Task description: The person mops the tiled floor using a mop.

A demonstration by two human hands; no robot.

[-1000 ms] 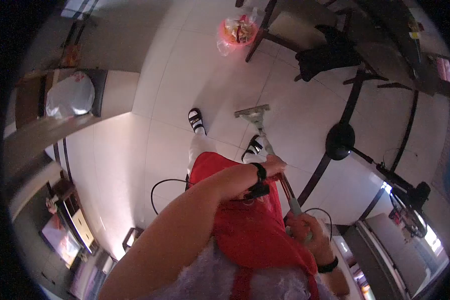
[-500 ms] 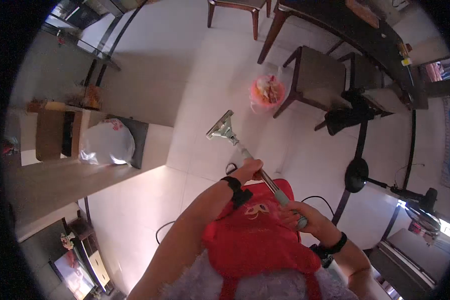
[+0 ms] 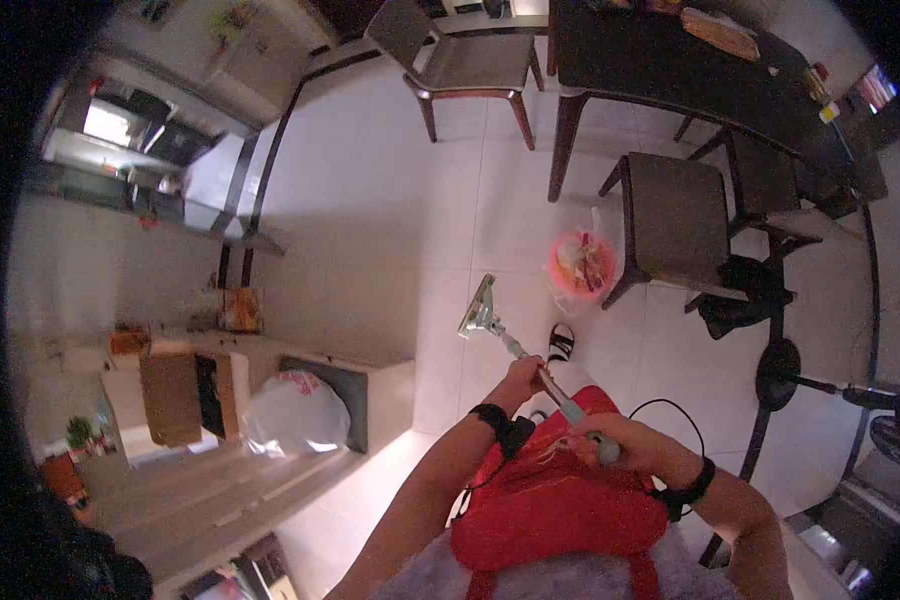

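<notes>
A mop [image 3: 483,316] with a narrow pale green head and a metal pole slants across the front of my body, its head pointing forward and to the left. My left hand [image 3: 526,380] is wrapped round the pole, below the head. Farther back, my right hand [image 3: 625,442] grips the pale green handle near its end. Both wrists wear black bands. A red apron [image 3: 570,500] hangs beneath my hands. One foot in a dark striped sandal [image 3: 561,342] shows ahead of the pole.
A pink-rimmed bag of rubbish [image 3: 582,266] stands on the floor beside a chair [image 3: 675,215]. Another chair [image 3: 480,62] and a dark table [image 3: 660,60] are ahead. At left, a white plastic bag [image 3: 298,415] rests on a counter. A black fan [image 3: 778,374] is at right.
The view has shifted, so the chairs, table and rubbish bag appear lower and farther right. A sandalled foot now shows ahead. Both hands keep their hold on the mop.
</notes>
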